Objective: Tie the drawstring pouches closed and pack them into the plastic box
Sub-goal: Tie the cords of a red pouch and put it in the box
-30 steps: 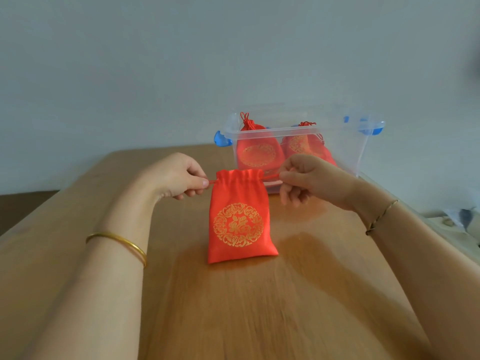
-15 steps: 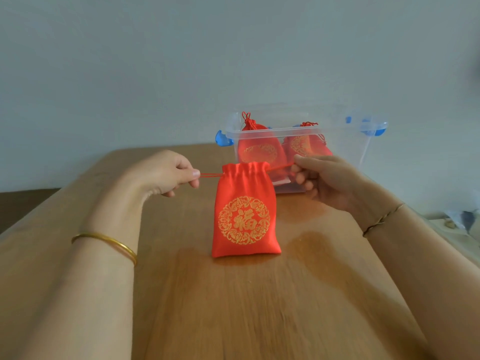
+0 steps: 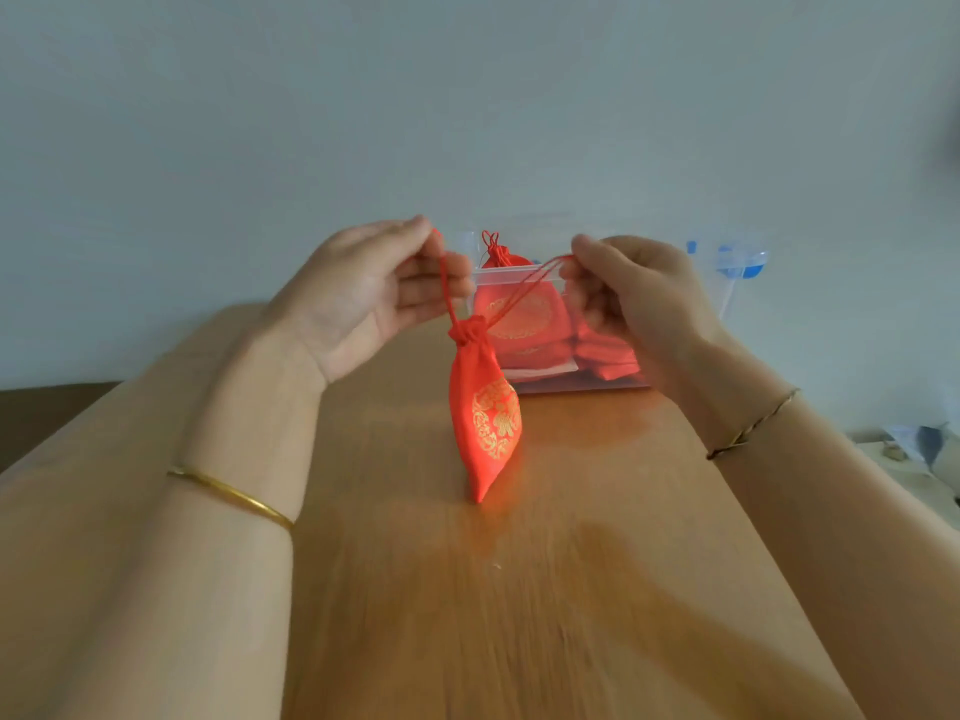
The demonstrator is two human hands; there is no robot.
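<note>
Wooden table [image 3: 519, 615] is carrying it all. Red pouch [image 3: 485, 423] is hanging at centre, neck bunched shut, bottom tip seemingly touching the wood. L hand [image 3: 363, 298], at 10 o'clock from the neck, is pinching one cord [image 3: 445, 283]. R hand [image 3: 639, 298], at 2 o'clock, is pinching the other cord [image 3: 524, 291]. Step, I reckon: cinching is finishing, knot not yet tied. Next move is calling for crossing the cords w/o slack, then lifting the pouch to the plastic box [image 3: 727, 304] at 12 o'clock, which is holding packed pouches [image 3: 519, 314].
</note>
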